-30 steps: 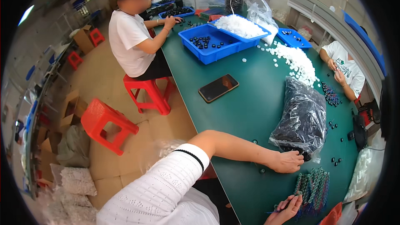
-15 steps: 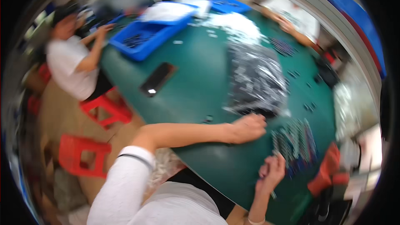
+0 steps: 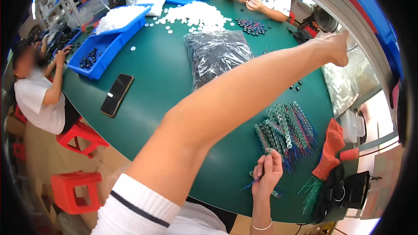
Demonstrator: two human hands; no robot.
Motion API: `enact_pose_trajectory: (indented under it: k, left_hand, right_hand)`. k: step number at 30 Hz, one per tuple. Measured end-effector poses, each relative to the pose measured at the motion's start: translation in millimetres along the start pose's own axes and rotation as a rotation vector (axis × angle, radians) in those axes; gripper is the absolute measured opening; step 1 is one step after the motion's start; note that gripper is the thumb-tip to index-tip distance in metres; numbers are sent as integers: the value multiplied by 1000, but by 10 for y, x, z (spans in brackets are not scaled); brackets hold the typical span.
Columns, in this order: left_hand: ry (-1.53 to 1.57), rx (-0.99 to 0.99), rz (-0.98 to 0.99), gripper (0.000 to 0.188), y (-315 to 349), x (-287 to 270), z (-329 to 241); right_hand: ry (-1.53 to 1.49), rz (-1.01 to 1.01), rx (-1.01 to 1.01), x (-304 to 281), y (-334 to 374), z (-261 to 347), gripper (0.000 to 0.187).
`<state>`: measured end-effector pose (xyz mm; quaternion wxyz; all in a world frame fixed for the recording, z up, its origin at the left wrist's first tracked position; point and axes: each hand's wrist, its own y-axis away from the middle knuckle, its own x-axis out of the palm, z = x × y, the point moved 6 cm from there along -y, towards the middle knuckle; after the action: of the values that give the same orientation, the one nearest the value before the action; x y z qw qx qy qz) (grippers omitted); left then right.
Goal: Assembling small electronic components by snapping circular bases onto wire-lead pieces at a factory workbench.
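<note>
My left arm stretches across the table to the far right. My left hand [image 3: 336, 48] is raised near a small dark fan [image 3: 325, 19], its fingers mostly turned out of sight. Low on the right, my right hand [image 3: 267, 175] has its fingers closed in a pinch on a small round green part [image 3: 268, 151] with thin blue wires hanging below. Just beyond it lie rows of stacked greenish round parts [image 3: 285, 126] with blue and red wires. A clear plastic bag of black pieces [image 3: 213, 52] lies partly behind my left forearm.
White caps [image 3: 196, 15] are heaped at the back beside blue trays [image 3: 98, 56]. A phone [image 3: 117, 95] lies on the green table [image 3: 148, 122]. Red netting [image 3: 328, 150] sits at the right edge. Two people work across and at left; red stools [image 3: 76, 191] stand at left.
My left hand has moved from the bag's near edge up and far to the right. My right hand stays by the stacked parts, and the view has shifted.
</note>
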<state>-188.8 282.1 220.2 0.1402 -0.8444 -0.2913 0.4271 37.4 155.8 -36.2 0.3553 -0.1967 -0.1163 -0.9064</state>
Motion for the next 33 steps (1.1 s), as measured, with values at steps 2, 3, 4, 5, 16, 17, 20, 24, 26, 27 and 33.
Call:
enact_pose_trajectory:
  k: [2,3,4,5,16,17,20,24,26,27,33]
  left_hand:
    - [31,-59,227,74,-56,194,158]
    - [-37,-32,244,69,7,322,340]
    - [-91,-11,303,65,196,399,486]
    - [-77,34,291,59,488,530,488]
    - [655,-378,41,25,3682,-454,542]
    - [680,-437,8,26,3780,-471,603]
    - [733,-495,-82,25,3930,-515,680]
    - [851,-514,-232,28,4025,-454,733]
    - [767,-371,-15,50,3736,-231,614]
    - [695,-269,124,60,3526,-133,456]
    - [709,-120,358,56,3005,335,73]
  right_hand:
    - [-25,-50,26,-44,-17,-12,19]
    - [-33,-58,30,-16,-7,-12,20]
    - [-39,-42,11,7,13,-15,21]
    - [-13,-32,-37,-55,14,32,21]
    - [77,14,-29,32,178,-9,19]
    - [82,17,-29,33,177,-5,19]
    - [125,42,-44,52,166,26,18]
    - [101,56,-60,2,76,-21,17]
    - [87,64,-21,-34,38,-86,19]
    - [70,46,0,-38,39,-105,19]
    - [40,-38,6,-140,-41,-76,25]
